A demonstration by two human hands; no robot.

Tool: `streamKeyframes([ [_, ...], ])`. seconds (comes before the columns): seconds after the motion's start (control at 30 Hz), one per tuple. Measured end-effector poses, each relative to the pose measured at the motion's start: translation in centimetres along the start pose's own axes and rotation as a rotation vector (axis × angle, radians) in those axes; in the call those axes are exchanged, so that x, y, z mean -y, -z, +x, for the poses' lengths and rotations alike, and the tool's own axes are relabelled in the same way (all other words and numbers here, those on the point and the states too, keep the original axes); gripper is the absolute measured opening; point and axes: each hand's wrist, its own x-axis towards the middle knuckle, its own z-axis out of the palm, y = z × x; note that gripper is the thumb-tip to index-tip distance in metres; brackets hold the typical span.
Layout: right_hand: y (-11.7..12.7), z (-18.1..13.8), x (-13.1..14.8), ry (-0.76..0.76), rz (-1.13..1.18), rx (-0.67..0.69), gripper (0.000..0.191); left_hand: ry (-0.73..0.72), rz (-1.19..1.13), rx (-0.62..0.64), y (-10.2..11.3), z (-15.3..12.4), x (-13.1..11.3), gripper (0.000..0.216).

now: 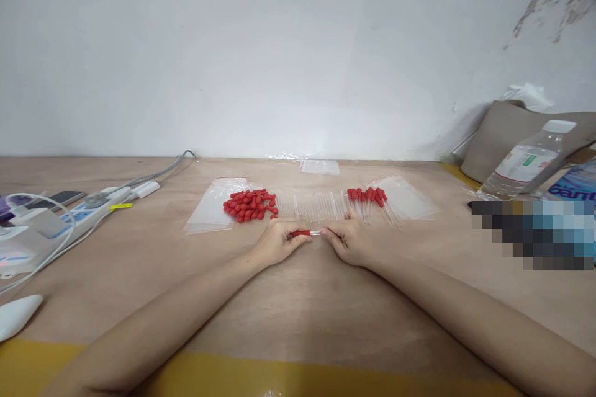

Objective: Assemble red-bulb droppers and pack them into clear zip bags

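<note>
My left hand [279, 240] is closed on a red rubber dropper bulb [300, 233]. In my right hand [349, 240] is a clear glass dropper tube [316, 233], pinched by the fingers. The tube's end meets the bulb's open end; how far it sits inside is hidden. Beyond my left hand lies a pile of loose red bulbs [249, 205]. A row of clear tubes [310, 205] lies behind both hands. Past my right hand rest several droppers [370, 196] with red bulbs on their tubes.
Clear plastic bags [212, 201] lie under the bulb pile, with more bags [410, 198] at the right. A small bag [320, 166] lies near the wall. A power strip [79, 217] with cables and a white mouse [19, 316] are at left. A water bottle [524, 164] leans at right.
</note>
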Motion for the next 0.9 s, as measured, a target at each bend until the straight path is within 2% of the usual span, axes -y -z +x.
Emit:
streamKeyframes([
  [0.13,0.4,0.2,0.2,-0.057,0.013,0.046,0.035,0.019,-0.01,-0.037,-0.1,0.2,0.0,0.016],
  [0.23,1.3,0.3,0.2,-0.01,-0.024,0.078,0.025,0.001,0.03,-0.015,0.1,0.2,0.0,0.019],
  [0.33,2.7,0.4,-0.7,0.001,-0.026,0.081,0.02,-0.049,0.173,-0.04,0.8,0.0,0.5,0.036],
  [0.4,3.7,0.5,-2.3,-0.122,0.039,0.005,0.02,-0.045,0.289,-0.115,1.4,-0.2,1.1,0.043],
  [0.47,4.6,0.6,-4.5,-0.367,0.071,-0.121,0.022,-0.004,0.381,-0.176,2.1,-0.3,2.0,0.036],
  [0.53,5.2,0.5,-6.9,-0.611,0.048,-0.183,0.018,0.04,0.442,-0.19,2.6,-0.4,2.7,0.029],
  [0.57,5.4,0.4,-7.9,-0.673,-0.003,-0.196,0.018,0.059,0.461,-0.185,2.8,-0.4,3.0,0.027],
  [0.63,5.6,0.0,-9.7,-0.749,-0.07,-0.221,0.021,0.086,0.483,-0.168,2.9,-0.4,3.3,0.026],
  [0.73,5.3,-0.6,-10.9,-0.798,-0.113,-0.175,0.027,0.091,0.489,-0.146,2.9,-0.3,3.3,0.027],
  [0.83,5.0,-0.9,-10.8,-0.84,-0.14,-0.096,0.029,0.09,0.472,-0.132,2.7,-0.4,3.3,0.03],
  [0.9,4.9,-0.9,-10.2,-0.854,-0.18,-0.093,0.03,0.102,0.454,-0.114,2.7,-0.4,3.4,0.03],
])
